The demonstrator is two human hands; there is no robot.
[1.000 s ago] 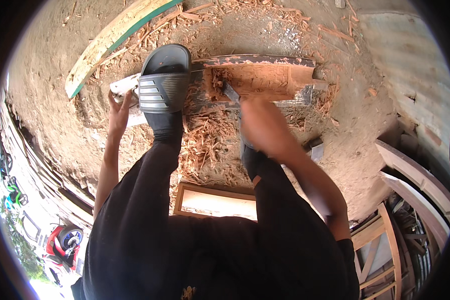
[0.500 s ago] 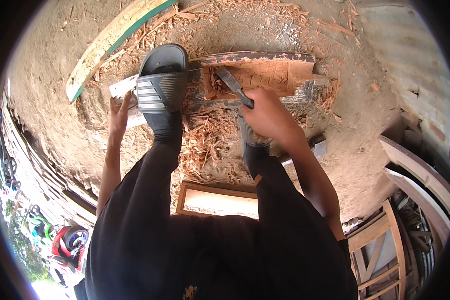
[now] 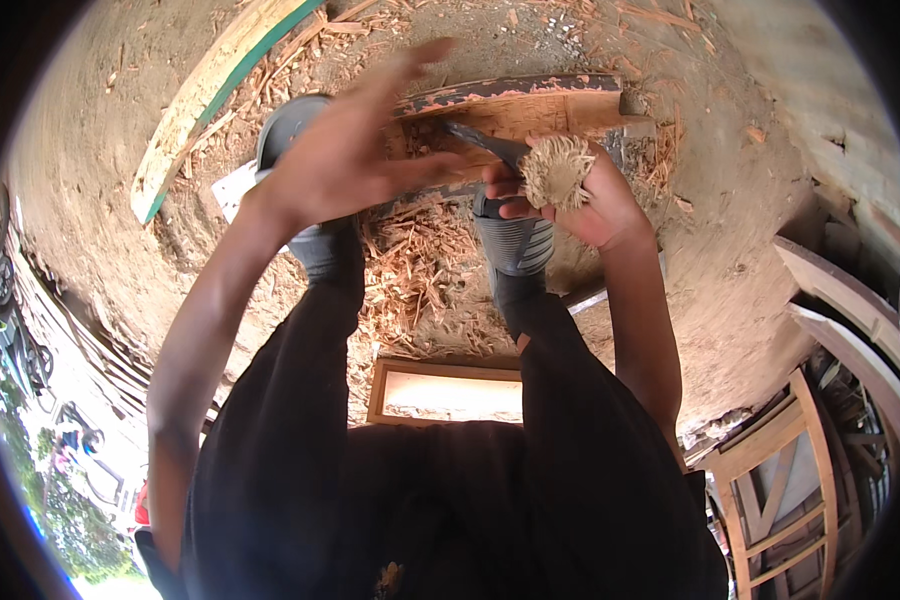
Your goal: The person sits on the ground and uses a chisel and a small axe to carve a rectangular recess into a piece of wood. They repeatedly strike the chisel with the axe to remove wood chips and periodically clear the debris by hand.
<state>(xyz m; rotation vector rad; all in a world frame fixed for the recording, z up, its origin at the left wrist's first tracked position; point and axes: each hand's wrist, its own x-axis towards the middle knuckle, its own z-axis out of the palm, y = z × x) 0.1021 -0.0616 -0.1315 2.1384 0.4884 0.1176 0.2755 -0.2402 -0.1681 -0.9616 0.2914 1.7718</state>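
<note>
My right hand holds a wood chisel, its dark blade angled left over a hollowed block of wood. The chisel's butt end is frayed into a pale, brush-like mushroom and tilts up toward me. My left hand, slightly blurred, hovers with fingers spread above my left foot and the block's left end, holding nothing. It hides part of the block and of the left sandal. Reddish bare wood shows inside the hollow; dark, flaking paint covers the rim.
Wood chips lie between my feet. My right sandal stands before the block. A curved, green-edged board lies far left, a pale piece by my left foot, a wooden frame near me. Boards and a chair-like frame stand right.
My left hand has left the pale piece beside the left foot and risen rightward over the block. My right hand has turned, tipping the chisel's frayed end into sight.
</note>
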